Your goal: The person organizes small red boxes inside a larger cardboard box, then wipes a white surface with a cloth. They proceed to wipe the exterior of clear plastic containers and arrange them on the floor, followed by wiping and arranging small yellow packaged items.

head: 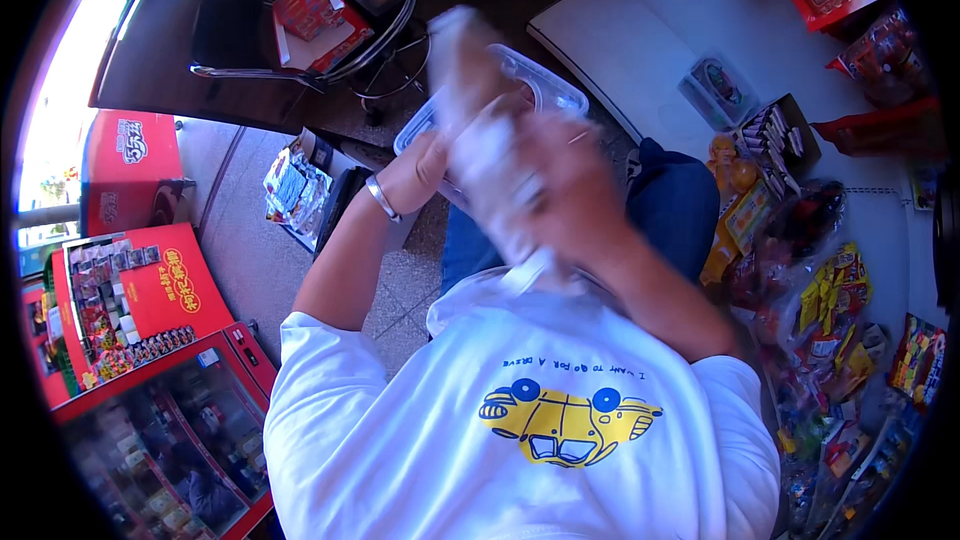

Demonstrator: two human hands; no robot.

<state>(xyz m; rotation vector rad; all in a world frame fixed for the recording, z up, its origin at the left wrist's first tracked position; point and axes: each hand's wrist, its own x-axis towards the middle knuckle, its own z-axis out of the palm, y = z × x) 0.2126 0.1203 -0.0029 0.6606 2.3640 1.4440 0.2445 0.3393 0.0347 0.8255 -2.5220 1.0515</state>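
A long whitish and beige bundle, perhaps wrapped in plastic, is blurred by motion and slants across the middle of the view. My right hand, also blurred, is closed around its lower right side. Against its left side is my left hand, with a silver bracelet at the wrist; its fingers are mostly hidden, so its hold cannot be told. Behind the bundle, a clear plastic box shows its rim on both sides, above my lap. A clear plastic bag lies at my waist, below the bundle.
To the right, a white shelf carries oranges, a clear tub and packaged snacks. A metal-framed chair ahead holds a red carton. Left are a red display box and a glass-topped cabinet.
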